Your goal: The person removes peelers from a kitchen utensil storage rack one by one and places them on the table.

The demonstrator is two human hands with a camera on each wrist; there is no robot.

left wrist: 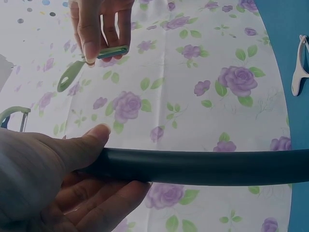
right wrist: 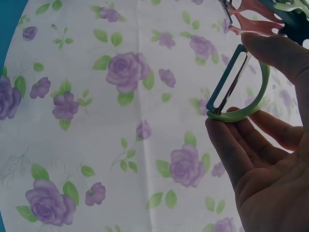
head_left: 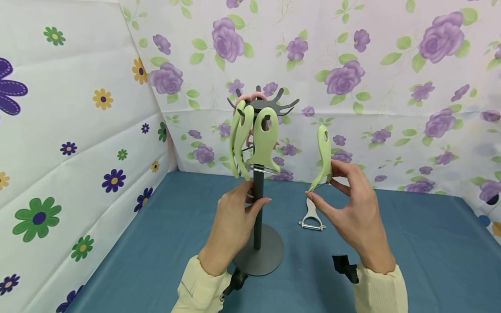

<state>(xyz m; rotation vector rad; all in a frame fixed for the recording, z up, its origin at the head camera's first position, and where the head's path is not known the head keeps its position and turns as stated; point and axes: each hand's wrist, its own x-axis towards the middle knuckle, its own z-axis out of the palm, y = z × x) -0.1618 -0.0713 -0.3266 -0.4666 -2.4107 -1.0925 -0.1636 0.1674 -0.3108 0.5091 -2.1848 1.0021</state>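
Note:
My left hand [head_left: 231, 221] grips the dark post [head_left: 257, 237] of an upright hook stand, thumb on one side and fingers on the other. To the stand's right, my right hand [head_left: 358, 213] holds a light green peeler [head_left: 324, 150] by its blade end, handle pointing up. In the right wrist view, thumb and fingers pinch the two sides of the peeler's curved frame [right wrist: 263, 92]. Several green peelers [head_left: 266, 137] hang from hooks on the stand's left and front. Behind them hang pink peelers [head_left: 258, 94], largely hidden.
A white peeler [head_left: 311, 213] lies on the blue tabletop [head_left: 430, 261], behind the right hand. The stand's round base [head_left: 270, 258] rests on the table. Bare hooks [head_left: 287, 105] spread to the right at the top. Flowered sheets [head_left: 391, 87] enclose the back and left.

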